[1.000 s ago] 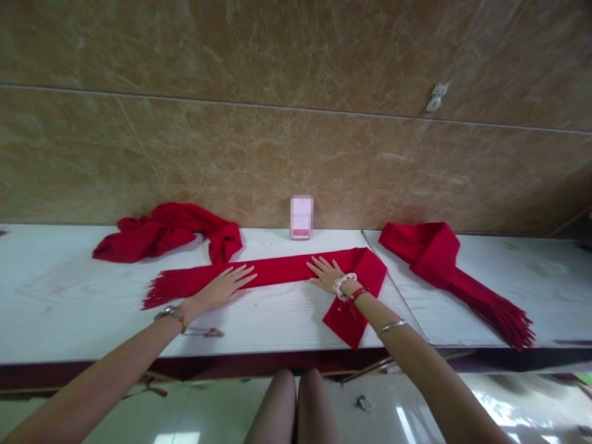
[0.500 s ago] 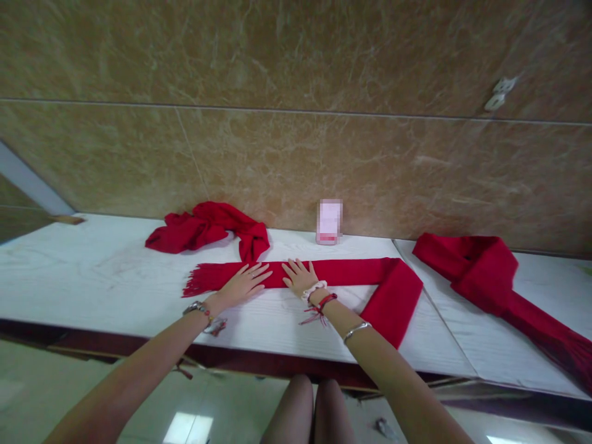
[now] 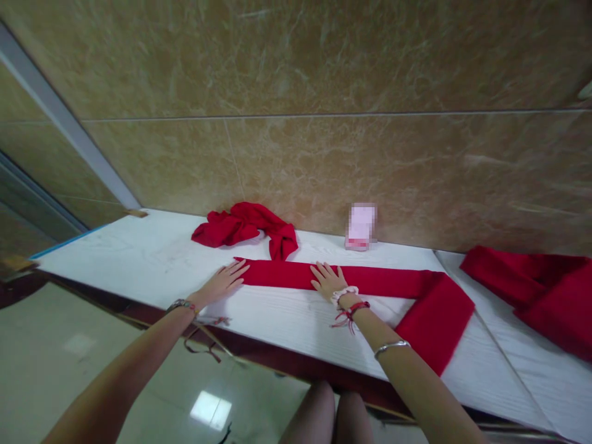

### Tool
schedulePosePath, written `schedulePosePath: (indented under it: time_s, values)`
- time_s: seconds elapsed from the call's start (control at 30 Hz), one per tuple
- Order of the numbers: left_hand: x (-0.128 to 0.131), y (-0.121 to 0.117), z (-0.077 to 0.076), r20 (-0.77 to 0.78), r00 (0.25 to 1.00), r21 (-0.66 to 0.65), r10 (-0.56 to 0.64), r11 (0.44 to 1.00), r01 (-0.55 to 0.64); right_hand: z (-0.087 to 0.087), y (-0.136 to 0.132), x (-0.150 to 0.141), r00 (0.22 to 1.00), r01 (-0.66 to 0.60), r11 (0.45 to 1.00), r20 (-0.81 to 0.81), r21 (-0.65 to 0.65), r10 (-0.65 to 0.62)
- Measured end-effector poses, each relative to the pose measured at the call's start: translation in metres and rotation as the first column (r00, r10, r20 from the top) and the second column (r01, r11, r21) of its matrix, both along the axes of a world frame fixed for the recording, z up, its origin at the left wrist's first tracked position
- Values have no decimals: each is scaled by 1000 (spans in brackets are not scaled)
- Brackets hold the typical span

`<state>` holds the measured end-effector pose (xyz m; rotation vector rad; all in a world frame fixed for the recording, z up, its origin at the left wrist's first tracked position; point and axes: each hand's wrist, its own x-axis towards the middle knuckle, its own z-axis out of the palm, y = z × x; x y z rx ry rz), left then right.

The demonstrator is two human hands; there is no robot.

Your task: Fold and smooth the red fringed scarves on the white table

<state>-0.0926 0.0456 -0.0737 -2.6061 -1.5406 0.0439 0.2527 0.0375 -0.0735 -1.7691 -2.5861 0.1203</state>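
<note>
A long red scarf (image 3: 388, 282) lies flat across the white table, bent at its right end so that a wide part slants down toward the front edge. My left hand (image 3: 223, 280) rests flat with fingers spread over the scarf's left end, covering most of the fringe there. Flat on the middle stretch of the same scarf is my right hand (image 3: 328, 280), its fingers apart. Neither hand grips the cloth.
A crumpled red cloth (image 3: 240, 225) lies behind my left hand by the wall. A blurred pink and white upright object (image 3: 361, 226) stands against the wall. Another red scarf (image 3: 531, 290) is folded at the right. The white table (image 3: 139, 259) ends at a dark front edge.
My left hand has slid left along the scarf from its middle to its fringed end. My right hand stays at about the same place on the cloth. The view has turned left.
</note>
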Motion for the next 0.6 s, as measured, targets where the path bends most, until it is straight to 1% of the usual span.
schedulePosePath:
  time_s: [0.07, 0.13, 0.17, 0.2, 0.27, 0.33, 0.37, 0.4, 0.47, 0.5, 0.6]
  values:
    - [-13, -4, 0, -13, 991, 20, 135, 991, -134, 0, 1, 0, 1000, -1, 1000, 15, -7, 1]
    - [-15, -7, 2, -23, 975, 75, 219, 973, -217, 0, 1, -1, 1000, -4, 1000, 25, -17, 5]
    - [-11, -8, 4, -22, 974, 110, 227, 969, -223, 1, 1, -1, 1000, -3, 1000, 29, -21, 4]
    - [-4, -8, 7, -18, 978, 140, 207, 969, -202, 1, 1, -1, 1000, -1, 1000, 32, -22, 1]
    - [19, -6, 15, -10, 994, 162, 106, 982, -103, 1, 1, -1, 999, 5, 1000, 35, -21, -4]
    - [48, 0, 24, -11, 998, 96, -60, 993, 61, 2, 0, -1, 999, 7, 1000, 36, -23, -7]
    - [62, 4, 28, -9, 993, 44, -115, 992, 116, 3, -1, -1, 999, 9, 1000, 36, -24, -8]
    - [75, 8, 32, -2, 992, -15, -129, 991, 129, 4, -2, -1, 999, 10, 1000, 33, -27, -9]
    - [93, 18, 38, 14, 996, -118, -85, 989, 86, 7, -3, -3, 1000, 14, 999, 21, -38, -13]
    - [99, 22, 40, 20, 998, -153, -53, 987, 56, 9, -4, -4, 1000, 16, 999, 14, -51, -15]
    - [102, 37, 45, 22, 1000, -204, -3, 979, 8, 19, -4, -3, 1000, 19, 989, -3, -147, -19]
